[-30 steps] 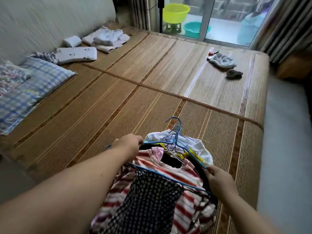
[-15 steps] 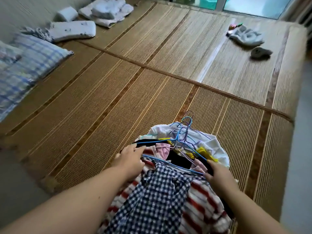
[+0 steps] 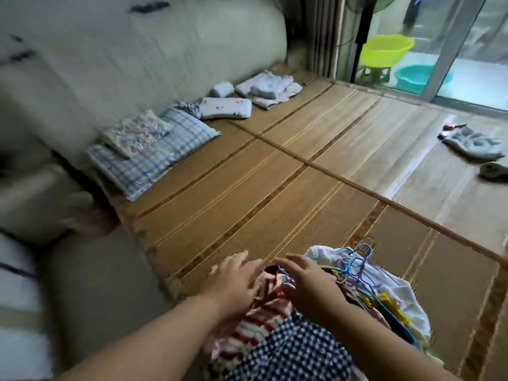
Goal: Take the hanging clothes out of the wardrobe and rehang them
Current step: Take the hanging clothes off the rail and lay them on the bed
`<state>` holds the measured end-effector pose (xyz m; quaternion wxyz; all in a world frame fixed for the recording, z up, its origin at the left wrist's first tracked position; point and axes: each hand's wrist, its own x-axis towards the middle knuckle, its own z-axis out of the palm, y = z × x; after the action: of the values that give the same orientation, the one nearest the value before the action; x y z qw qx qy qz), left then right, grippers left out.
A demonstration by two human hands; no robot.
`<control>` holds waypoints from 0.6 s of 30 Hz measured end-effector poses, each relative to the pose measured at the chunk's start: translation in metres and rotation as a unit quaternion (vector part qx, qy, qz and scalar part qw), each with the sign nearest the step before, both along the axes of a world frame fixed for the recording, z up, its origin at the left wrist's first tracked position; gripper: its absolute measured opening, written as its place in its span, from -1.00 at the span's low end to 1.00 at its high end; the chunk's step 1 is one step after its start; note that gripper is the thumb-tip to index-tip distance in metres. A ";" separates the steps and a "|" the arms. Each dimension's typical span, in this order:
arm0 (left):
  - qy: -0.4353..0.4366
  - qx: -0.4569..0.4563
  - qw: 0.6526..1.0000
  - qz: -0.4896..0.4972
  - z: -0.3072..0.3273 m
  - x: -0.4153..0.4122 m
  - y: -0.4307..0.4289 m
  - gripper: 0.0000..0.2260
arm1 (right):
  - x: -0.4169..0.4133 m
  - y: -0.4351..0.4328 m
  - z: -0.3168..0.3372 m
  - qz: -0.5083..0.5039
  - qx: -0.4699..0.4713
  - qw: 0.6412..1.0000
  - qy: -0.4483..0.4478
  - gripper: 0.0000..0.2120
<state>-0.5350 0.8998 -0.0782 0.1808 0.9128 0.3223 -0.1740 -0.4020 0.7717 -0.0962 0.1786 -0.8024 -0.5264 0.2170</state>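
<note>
Your left hand (image 3: 236, 281) and right hand (image 3: 310, 287) both hover flat over the near end of the heap, fingers spread apart and closed on nothing. The frame is motion-blurred, so whether the palms touch the cloth is hard to tell. With each grip loose like this, the bundle appears to be resting on the bed rather than hanging from you.

Directly beneath your hands lies the red-and-white striped top (image 3: 258, 323), and toward you from it the navy-and-white checked garment (image 3: 291, 353) drapes over it. Just beyond your right grip, the tangle of blue wire hangers (image 3: 354, 264) points away from you, hooks bunched together, likely because the clothes came off the rail as one armful. Under the hooks sits a white garment with yellow trim (image 3: 395, 295).

The whole pile rests on the woven bamboo mat (image 3: 247, 193) covering the bed, a flat place for sorting hangers one by one. Far off to your left, a blue checked pillow (image 3: 154, 158) lies against the wall, well apart from the work.
</note>
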 end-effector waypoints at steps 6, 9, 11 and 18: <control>-0.068 0.092 0.989 0.094 0.084 -0.126 0.027 -0.48 | -0.093 0.085 0.085 0.187 0.060 0.978 -0.065 -0.45; -0.070 0.150 0.977 0.134 0.125 -0.201 0.038 -0.45 | -0.152 0.123 0.123 0.274 0.082 0.954 -0.086 -0.46; -0.059 0.192 0.966 0.162 0.151 -0.256 0.042 -0.42 | -0.197 0.147 0.146 0.326 0.096 0.935 -0.103 -0.45; -0.016 0.286 0.917 0.276 0.218 -0.417 0.027 -0.43 | -0.349 0.195 0.208 0.442 0.164 0.874 -0.116 -0.45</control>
<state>-0.9525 0.9272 0.1401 -0.0426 0.8030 0.5945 -0.0033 -0.7515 0.9668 0.1118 0.1303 -0.4645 -0.8714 0.0892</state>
